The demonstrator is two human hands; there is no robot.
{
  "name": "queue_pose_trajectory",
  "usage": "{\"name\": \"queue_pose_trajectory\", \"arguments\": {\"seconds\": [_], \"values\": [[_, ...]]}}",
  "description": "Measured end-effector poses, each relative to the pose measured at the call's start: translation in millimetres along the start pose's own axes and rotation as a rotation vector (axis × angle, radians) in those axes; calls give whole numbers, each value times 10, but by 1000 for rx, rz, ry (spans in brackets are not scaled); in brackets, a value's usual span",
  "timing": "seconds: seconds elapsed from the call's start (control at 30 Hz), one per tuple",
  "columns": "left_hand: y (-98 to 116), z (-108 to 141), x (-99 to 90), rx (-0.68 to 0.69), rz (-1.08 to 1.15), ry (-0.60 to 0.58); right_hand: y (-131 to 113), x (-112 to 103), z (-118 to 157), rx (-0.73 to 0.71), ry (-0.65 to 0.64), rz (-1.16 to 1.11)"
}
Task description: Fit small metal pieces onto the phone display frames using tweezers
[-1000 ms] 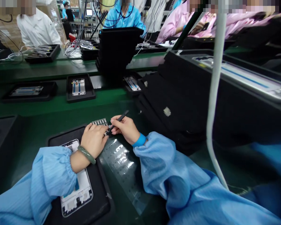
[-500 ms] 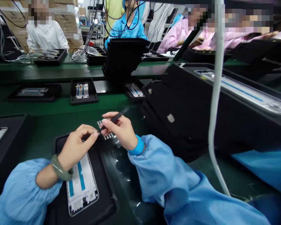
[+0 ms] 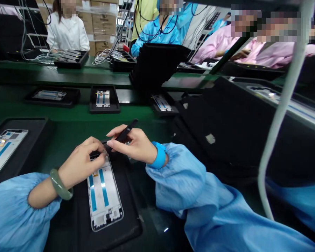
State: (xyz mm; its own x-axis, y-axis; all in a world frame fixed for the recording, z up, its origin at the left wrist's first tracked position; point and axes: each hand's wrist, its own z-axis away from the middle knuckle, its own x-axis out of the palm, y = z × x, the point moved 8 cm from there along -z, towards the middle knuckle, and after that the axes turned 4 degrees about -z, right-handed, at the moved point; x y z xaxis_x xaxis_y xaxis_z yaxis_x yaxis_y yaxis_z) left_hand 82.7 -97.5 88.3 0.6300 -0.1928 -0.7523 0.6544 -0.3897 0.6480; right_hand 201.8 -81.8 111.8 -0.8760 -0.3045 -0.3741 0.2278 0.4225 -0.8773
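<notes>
A flat, white, rectangular phone frame with 2 blue strips (image 3: 99,203) lies in a shallow black rectangular tray (image 3: 132,217), in front of the person and a little to the left. Its long axis runs away from the body, and the far short end leans slightly to the left. The bare left hand (image 3: 80,159), with a smooth green bangle (image 3: 60,185) at the wrist, comes from the left side over the upper part of the frame. Its thumb and index finger are bent toward each other and almost meet at the far end; whether they pinch some small part, I cannot tell. The bare right hand (image 3: 136,145), with a bright blue wristband (image 3: 159,155), has its thumb and fingers closed around slim, dark black tweezers (image 3: 127,130), which slant down and leftward to the left fingertips. (The tips of the tweezers are too dark for me to see if they grip anything.) So the important relation is at this far end: most of the frame extends from the fingertips toward the body, the tweezers cross its long axis obliquely, and the left hand is nearer to it than the right hand.
</notes>
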Motion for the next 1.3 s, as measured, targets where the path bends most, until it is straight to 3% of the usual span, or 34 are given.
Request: {"name": "queue_pose_trajectory", "arguments": {"seconds": [0.2, 0.4, 0.47, 0.57, 0.7, 0.9, 1.3], "values": [[-20, 4, -5, 28, -74, -23, 5, 76, -21, -32, -9, 52], [30, 21, 27, 96, -312, -56, -96, 187, -30, -113, -69, 126], [-33, 57, 26, 82, -376, -104, -30, 224, -26, -51, -78, 32], [-241, 170, -21, 21, -388, -133, 252, 247, -11, 172, 40, -313], [-431, 405, 48, 119, -364, -153, 663, 464, 27, 428, 163, -643], [-575, 585, 184, 138, -361, -92, 901, 728, 11, 499, 133, -519], [-589, 582, 186, 134, -342, -77, 901, 737, 14, 484, 86, -445]]}}
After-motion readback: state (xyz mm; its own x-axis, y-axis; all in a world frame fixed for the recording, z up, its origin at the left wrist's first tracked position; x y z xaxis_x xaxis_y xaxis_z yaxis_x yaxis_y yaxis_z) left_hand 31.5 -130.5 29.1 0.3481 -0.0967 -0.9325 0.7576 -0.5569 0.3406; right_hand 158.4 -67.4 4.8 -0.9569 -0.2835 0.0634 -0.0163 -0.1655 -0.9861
